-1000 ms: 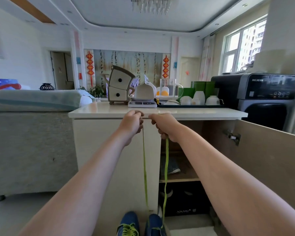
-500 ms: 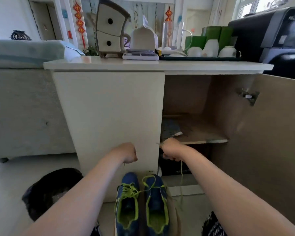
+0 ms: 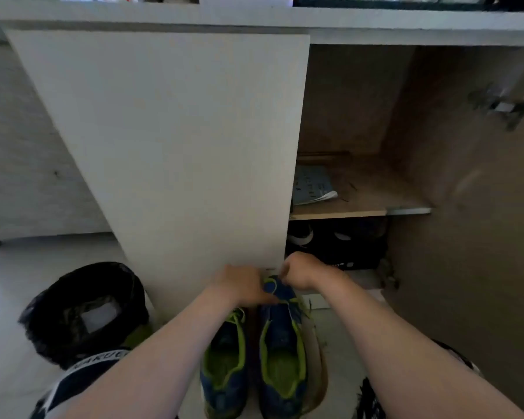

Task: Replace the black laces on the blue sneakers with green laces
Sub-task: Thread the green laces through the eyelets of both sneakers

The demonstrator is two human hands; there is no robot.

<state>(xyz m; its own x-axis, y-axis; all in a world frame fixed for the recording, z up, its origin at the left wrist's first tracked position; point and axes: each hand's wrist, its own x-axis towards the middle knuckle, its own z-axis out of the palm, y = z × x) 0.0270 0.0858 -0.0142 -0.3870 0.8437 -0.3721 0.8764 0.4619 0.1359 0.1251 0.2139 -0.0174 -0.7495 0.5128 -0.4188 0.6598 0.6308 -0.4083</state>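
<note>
Arms extended down; left hand (image 3: pixel 239 284), right hand (image 3: pixel 300 272) curled, pinching green lace (image 3: pixel 269 286) at sneaker (image 3: pixel 280 325) toe.

garment band (image 3: pixel 102 358), bottom left: white letters, roughly "ARUE", are partly read | black box (image 3: pixel 339 264), lower cabinet compartment: print blurred, unreadable | booklet (image 3: pixel 312 184), shelf: unreadable

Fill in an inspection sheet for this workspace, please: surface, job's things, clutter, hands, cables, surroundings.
Surface: pale floor before a cabinet.
Job's things: left sneaker and right sneaker, blue, side by side; green lace at the right sneaker's toe; no black laces seen.
Clutter: black-bagged bin at left.
Hands: left hand and right hand, fingers curled, grip the green lace.
Cables: nothing seen.
Surroundings: right cabinet door open; booklet on its shelf.
</note>
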